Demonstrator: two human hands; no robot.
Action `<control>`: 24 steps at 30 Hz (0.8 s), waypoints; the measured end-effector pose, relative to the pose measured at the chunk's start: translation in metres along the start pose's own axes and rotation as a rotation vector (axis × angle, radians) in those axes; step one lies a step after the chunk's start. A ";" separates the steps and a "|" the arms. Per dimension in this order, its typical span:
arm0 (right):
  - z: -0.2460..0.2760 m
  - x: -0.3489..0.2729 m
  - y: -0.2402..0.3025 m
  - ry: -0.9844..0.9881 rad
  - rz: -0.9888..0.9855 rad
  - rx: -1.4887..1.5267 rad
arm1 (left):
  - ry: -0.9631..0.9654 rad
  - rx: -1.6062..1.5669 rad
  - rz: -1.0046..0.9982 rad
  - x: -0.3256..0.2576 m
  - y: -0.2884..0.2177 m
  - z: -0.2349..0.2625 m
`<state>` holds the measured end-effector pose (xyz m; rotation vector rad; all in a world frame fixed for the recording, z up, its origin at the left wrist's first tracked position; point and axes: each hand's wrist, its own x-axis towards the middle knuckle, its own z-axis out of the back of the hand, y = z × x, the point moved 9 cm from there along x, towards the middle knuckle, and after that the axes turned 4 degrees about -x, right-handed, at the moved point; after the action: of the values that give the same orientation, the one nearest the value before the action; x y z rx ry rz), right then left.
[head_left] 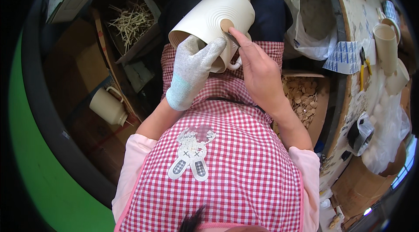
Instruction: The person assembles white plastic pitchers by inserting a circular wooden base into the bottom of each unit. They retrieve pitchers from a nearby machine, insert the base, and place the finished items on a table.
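Observation:
A cream jug (pixel 205 16) with ringed ridges on its side lies tilted across my lap, its open end toward the left and its curved handle (pixel 236 64) toward me. My left hand (pixel 192 59), in a pale grey knitted glove, is closed on the jug's wall near the open end, thumb across the outside. Against the ridged side sits a small round tan disc (pixel 226 25). The bare right hand (pixel 259 66) holds it there, with the index fingertip at its edge. Its other fingers are bent and partly hidden beside the handle.
Right of my lap, a cardboard box (pixel 321 101) holds many tan discs, with a plastic bag (pixel 307 18) beyond it. The worktable (pixel 338 144) carries cream vessels (pixel 385 44) and yellow-handled pliers (pixel 362 70). At left are another jug (pixel 107 106) and a bin of thin strips (pixel 133 22).

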<state>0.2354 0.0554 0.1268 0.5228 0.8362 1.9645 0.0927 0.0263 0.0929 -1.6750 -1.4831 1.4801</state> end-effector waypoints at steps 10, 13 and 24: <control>-0.001 -0.006 0.004 -0.062 -0.007 -0.107 | 0.020 -0.085 0.028 0.004 0.004 -0.002; 0.000 -0.005 0.008 -0.077 0.007 -0.123 | 0.016 -0.034 0.014 0.005 0.002 -0.002; -0.006 -0.003 0.010 -0.029 0.004 -0.577 | 0.007 0.330 -0.083 0.011 0.018 -0.020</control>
<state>0.2278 0.0469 0.1296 0.2073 0.2212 2.0747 0.1167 0.0369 0.0793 -1.4036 -1.2097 1.5724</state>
